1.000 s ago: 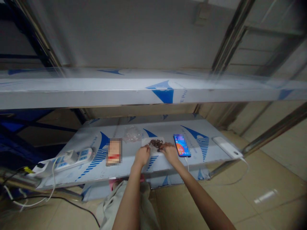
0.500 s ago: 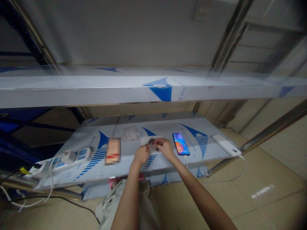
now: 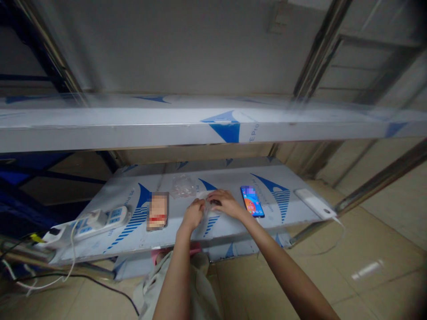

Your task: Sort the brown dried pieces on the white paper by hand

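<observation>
My left hand (image 3: pixel 194 215) is closed, thumb and fingertips pinched at the edge of a thin, see-through plastic bag (image 3: pixel 209 213) that lies on the shelf. My right hand (image 3: pixel 227 204) curls over several small dark pieces (image 3: pixel 215 202), which show beneath its fingers; their exact kind is too small to tell. The two hands are close together, a narrow gap between the fingertips. Beyond them lies another clear plastic bag (image 3: pixel 183 186), crumpled, with small bits in it. Right of my right hand rests a phone (image 3: pixel 252 202) with its screen lit.
A blurred flat rectangular item (image 3: pixel 158 211) lies left of my hands on the film-covered shelf (image 3: pixel 230 171). A power strip (image 3: pixel 100 222) with plugs stands at the left end, a white power bank (image 3: pixel 315 203) with a cable at the right. An upper shelf (image 3: pixel 150 133) crosses in front.
My right hand has shifted slightly left and now covers most of the dark pieces that lay exposed. My left hand has moved a little left.
</observation>
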The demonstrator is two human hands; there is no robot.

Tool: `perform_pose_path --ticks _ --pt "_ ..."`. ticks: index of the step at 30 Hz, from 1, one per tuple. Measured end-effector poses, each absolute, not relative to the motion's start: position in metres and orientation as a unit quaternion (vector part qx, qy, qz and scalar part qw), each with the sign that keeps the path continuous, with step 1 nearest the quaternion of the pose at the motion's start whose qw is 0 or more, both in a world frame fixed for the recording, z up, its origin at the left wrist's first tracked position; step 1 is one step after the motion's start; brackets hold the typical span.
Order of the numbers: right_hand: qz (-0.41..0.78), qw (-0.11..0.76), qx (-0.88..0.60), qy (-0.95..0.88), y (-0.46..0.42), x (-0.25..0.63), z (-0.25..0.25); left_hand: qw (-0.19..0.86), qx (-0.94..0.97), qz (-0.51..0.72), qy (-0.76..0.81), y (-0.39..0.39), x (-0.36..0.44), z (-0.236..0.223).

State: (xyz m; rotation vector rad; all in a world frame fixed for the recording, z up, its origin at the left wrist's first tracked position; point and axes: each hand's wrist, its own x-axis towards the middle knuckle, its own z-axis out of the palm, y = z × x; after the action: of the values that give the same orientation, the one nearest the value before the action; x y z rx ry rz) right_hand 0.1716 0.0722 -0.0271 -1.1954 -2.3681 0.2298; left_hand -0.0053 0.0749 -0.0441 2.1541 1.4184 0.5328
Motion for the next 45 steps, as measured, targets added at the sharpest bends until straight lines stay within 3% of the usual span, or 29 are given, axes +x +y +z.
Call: perform_pose_path --ticks 18,26,39,45 --pt "0.167 0.318 -0.484 -0.798 0.076 0.175 -0.027 0.275 0.737 0.340 0.516 0.077 -0.015 -0.040" --pt "0.168 0.297 -0.514 -0.787 0.080 0.168 -0.033 0.208 0.745 0.345 0.531 0.069 -0.005 -0.040" --pt "0.216 0.268 -0.466 -0.815 0.072 0.178 -0.024 0.288 0.765 0.309 0.486 0.070 -0.006 -0.039" --pt "0.181 0.263 -0.485 -0.814 0.070 0.176 -0.030 0.293 0.756 0.290 0.509 0.070 -0.004 -0.042"
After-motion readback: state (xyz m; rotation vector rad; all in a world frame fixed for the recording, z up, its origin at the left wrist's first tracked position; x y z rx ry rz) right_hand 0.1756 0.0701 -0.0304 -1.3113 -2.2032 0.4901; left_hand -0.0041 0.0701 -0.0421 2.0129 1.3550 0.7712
